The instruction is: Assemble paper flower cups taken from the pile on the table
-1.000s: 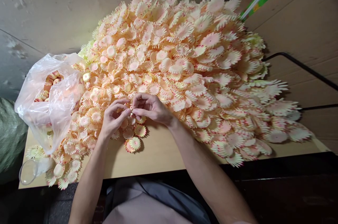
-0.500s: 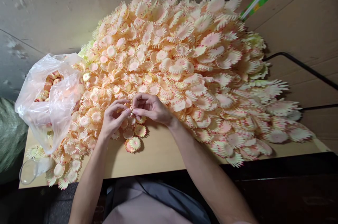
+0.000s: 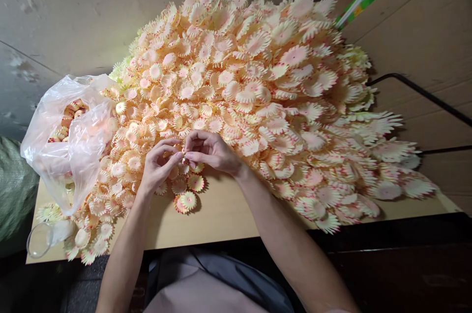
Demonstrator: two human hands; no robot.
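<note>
At the near edge of the heap, my left hand [image 3: 158, 163] and my right hand [image 3: 213, 153] meet fingertip to fingertip. Both are closed in a pinch on one small artificial flower petal piece [image 3: 183, 156], pale with reddish edge marks; most of it is hidden by the fingers. Just below them, loose round petal pieces [image 3: 195, 182] with toothed, pink-tipped edges lie on the table. Behind and around the hands rises a large heap of similar cream and pink petal pieces [image 3: 245, 96], bigger toward the right.
A clear plastic bag [image 3: 83, 150] with rolled stacks of petal pieces stands at the left. A transparent cup [image 3: 40, 240] lies on its side at the table's [image 3: 228, 209] front left corner. Cardboard [image 3: 416, 32] and a bent black rod [image 3: 427, 90] border the right side.
</note>
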